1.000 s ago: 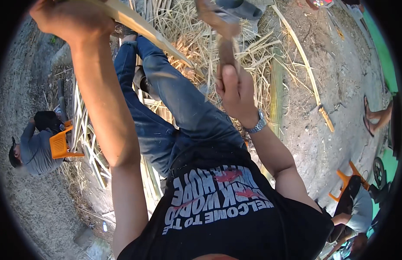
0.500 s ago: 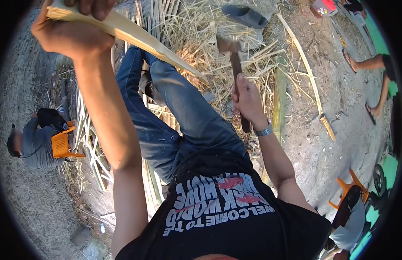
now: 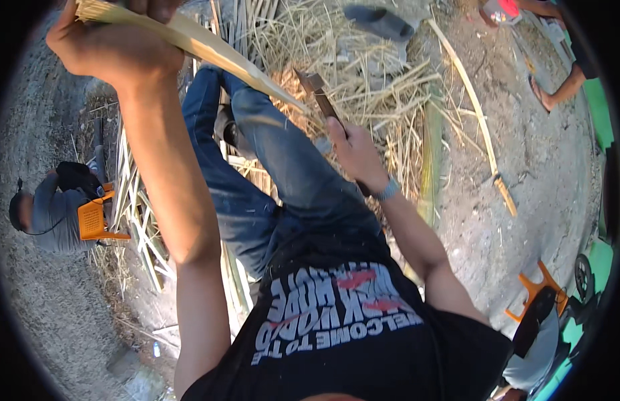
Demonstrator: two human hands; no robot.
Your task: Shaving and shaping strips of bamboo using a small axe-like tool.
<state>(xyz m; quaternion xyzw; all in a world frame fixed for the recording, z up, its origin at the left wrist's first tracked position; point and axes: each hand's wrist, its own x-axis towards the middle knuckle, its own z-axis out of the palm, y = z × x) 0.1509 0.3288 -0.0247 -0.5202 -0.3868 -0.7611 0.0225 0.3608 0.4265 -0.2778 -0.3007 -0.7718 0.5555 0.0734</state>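
Observation:
At the upper left, my left hand (image 3: pixel 123 57) is closed around a pale, tapering wooden stake (image 3: pixel 216 57). It slants down to the right, and its pointed end hangs above my jeans and the shavings. My right hand (image 3: pixel 358 152) grips the dark handle of a small hatchet (image 3: pixel 327 103), right of the stake. The hatchet's metal head is up and turned toward the stake's narrow end, with a small gap seen between them. My thumb lies along the handle.
Straw-like shavings (image 3: pixel 363 87) cover the ground ahead, with a dark slipper (image 3: pixel 379 23) beyond. Split strips (image 3: pixel 149 247) lie at left, and a long knife with a pale sheath-like length (image 3: pixel 474 100) at right. A seated person (image 3: pixel 56 207) is at left; others are at right.
My right hand has swung the hatchet left and slightly forward, bringing its head close to the stake's tip. My left hand and the stake have barely shifted. The person at far right has moved.

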